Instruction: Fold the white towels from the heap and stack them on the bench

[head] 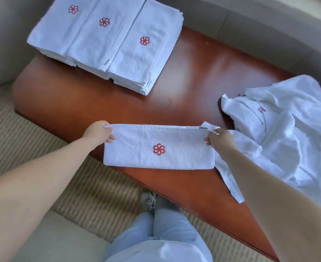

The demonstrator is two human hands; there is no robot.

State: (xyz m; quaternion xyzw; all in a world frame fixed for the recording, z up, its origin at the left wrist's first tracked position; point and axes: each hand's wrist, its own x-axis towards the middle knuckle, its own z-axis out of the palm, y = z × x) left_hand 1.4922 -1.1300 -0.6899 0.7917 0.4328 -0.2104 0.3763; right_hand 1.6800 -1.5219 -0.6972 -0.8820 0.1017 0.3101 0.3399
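2 hands [97,131] [221,138] pinch a folded towel's [158,148] top corners.

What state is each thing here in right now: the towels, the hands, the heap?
Towel: folded into a long strip, held by its top corners, logo facing up.
Left hand: pinches the towel's left corner.
Right hand: pinches the right corner.
Stacks: three neat folded piles, side by side on the bench.
Heap: crumpled, unfolded.
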